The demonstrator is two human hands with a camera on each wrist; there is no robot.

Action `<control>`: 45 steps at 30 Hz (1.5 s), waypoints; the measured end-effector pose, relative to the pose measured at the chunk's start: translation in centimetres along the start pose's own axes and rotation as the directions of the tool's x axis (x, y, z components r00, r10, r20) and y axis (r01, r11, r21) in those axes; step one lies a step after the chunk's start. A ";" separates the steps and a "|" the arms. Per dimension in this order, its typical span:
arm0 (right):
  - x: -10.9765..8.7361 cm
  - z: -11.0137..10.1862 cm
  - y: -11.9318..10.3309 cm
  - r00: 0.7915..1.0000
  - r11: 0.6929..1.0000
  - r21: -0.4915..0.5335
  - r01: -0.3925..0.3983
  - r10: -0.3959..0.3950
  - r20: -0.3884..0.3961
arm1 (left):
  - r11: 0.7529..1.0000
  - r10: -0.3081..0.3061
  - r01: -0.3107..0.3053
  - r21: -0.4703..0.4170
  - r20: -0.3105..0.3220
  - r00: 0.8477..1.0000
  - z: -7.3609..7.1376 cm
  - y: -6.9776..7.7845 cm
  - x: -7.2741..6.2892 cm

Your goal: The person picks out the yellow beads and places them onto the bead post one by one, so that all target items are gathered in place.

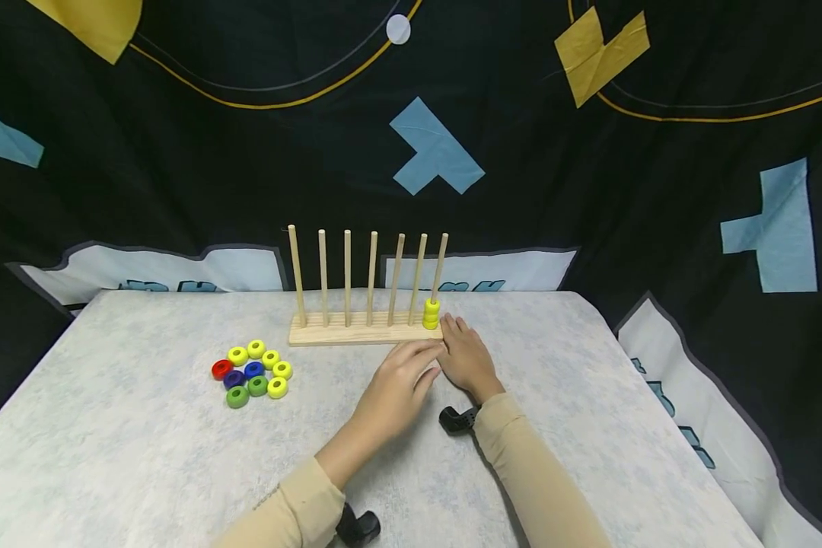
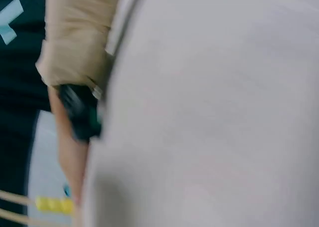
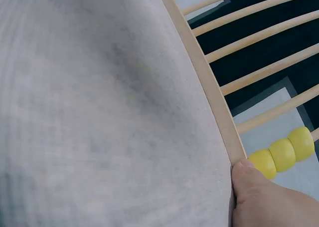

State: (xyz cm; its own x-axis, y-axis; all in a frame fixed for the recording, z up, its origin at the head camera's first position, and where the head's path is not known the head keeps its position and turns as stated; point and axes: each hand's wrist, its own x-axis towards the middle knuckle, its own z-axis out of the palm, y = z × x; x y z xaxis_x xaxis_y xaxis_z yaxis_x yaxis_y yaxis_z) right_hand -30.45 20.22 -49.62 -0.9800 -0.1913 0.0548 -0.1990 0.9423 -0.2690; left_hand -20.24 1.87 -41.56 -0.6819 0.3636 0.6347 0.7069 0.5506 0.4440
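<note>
A wooden peg stand with several upright pegs stands toward the far side of the table. Three yellow rings are stacked on its rightmost peg. My right hand holds the right end of the base; in the right wrist view its thumb lies on the base's edge, just below the rings, and the other fingers are hidden there. In front of the base, close to the right hand, is my left hand, its fingers loosely bent with nothing in them. The left wrist view is blurred and shows the right sleeve.
Left of the stand lies a cluster of loose rings: several yellow rings, a red ring, a blue ring, a dark purple ring and two green rings. A black cloth hangs behind the pale table.
</note>
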 end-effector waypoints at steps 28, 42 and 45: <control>0.0 -0.1 0.5 0.999 0.999 0.013 -0.035 0.034 0.031 | 0.861 -0.410 0.412 0.298 -0.073 0.909 -8.7 -10.4 -9.8; 0.0 0.2 0.2 0.999 0.999 0.014 -0.033 0.033 0.021 | 0.888 -0.360 0.362 0.283 -0.060 0.931 -8.4 -10.0 -10.8; 0.0 0.2 0.1 0.999 0.999 0.017 -0.030 0.030 0.024 | 0.890 -0.374 0.373 0.262 -0.048 0.926 -8.1 -9.4 -10.3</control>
State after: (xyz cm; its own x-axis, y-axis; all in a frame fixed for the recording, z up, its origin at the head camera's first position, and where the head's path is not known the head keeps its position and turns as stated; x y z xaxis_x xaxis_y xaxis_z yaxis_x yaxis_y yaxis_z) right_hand -30.51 20.29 -49.85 -0.9852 -0.1697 0.0235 -0.1692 0.9429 -0.2869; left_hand -18.38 -13.18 -47.13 -0.8866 0.0946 0.4527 0.3258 0.8226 0.4661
